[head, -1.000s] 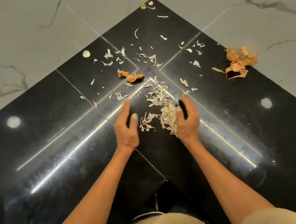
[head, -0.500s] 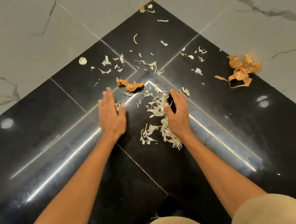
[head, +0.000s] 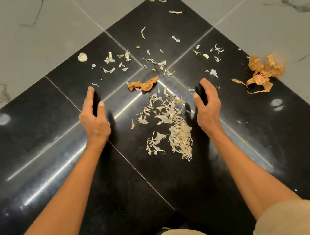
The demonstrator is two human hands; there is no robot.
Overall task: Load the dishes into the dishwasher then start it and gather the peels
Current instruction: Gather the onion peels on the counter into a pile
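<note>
A polished black stone desk [head: 38, 162], built of slabs with thin pale seams, fills a corner. Grey-white marble walls [head: 11, 37] with dark veins meet behind it at a vertical joint. Round lamp reflections and long bright streaks show on the glossy black surface.

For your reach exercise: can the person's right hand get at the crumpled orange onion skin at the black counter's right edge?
Probably yes: the right hand is open, and only bare black counter separates it from the crumpled orange onion skin.
</note>
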